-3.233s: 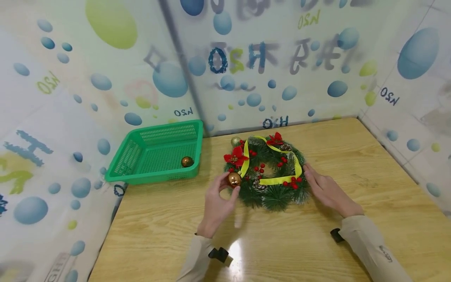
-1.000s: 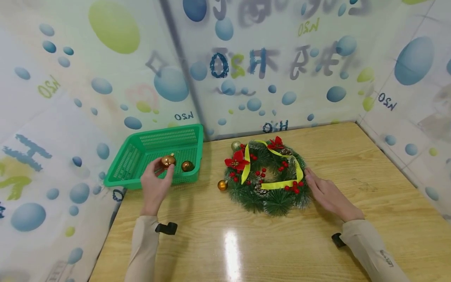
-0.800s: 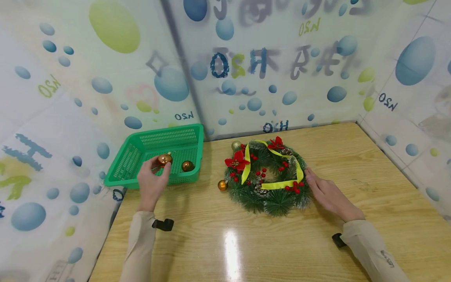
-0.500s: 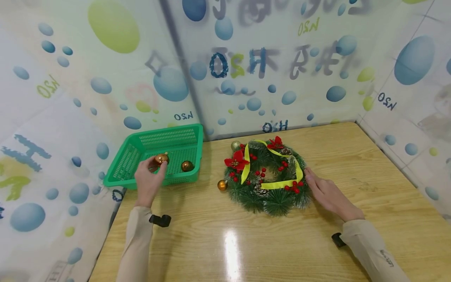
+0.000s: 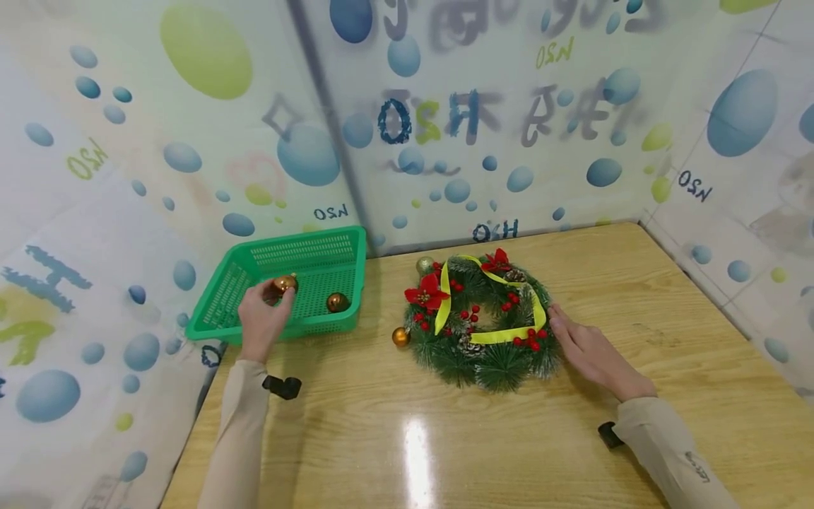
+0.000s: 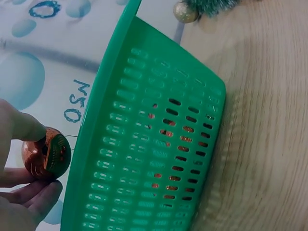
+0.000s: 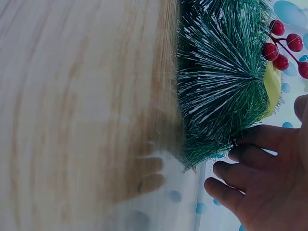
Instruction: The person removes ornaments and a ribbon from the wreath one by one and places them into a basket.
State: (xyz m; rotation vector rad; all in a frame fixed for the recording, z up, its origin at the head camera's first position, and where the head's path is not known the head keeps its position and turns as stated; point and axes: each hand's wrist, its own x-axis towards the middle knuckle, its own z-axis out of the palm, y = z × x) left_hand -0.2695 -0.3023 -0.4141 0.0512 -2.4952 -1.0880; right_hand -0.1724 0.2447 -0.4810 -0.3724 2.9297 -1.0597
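My left hand point(image 5: 262, 318) pinches a shiny copper Christmas bauble point(image 5: 286, 283) between thumb and fingers, over the near left part of the green plastic basket point(image 5: 318, 326). In the left wrist view the held bauble point(image 6: 47, 154) shows just beyond the basket's rim. A second brown bauble point(image 5: 337, 302) lies in the basket's right corner. My right hand point(image 5: 591, 353) rests against the right edge of a Christmas wreath point(image 5: 502, 364), its fingers loosely extended at the needles. An orange bauble point(image 5: 400, 336) is at the wreath's left edge, and a gold glittery one point(image 5: 425, 265) at its back left.
The wreath carries a yellow ribbon point(image 5: 505, 335), red flowers point(image 5: 426, 292), red berries point(image 5: 533, 342) and pine cones point(image 5: 470, 345). Everything stands on a wooden table point(image 5: 356, 424). A wall sheet point(image 5: 445, 162) with printed bubbles hangs behind and at both sides.
My left hand, at the wreath's left side with a bauble earlier, is now over the basket. During the last second it drifts slightly left with its bauble. My right hand stays at the wreath.
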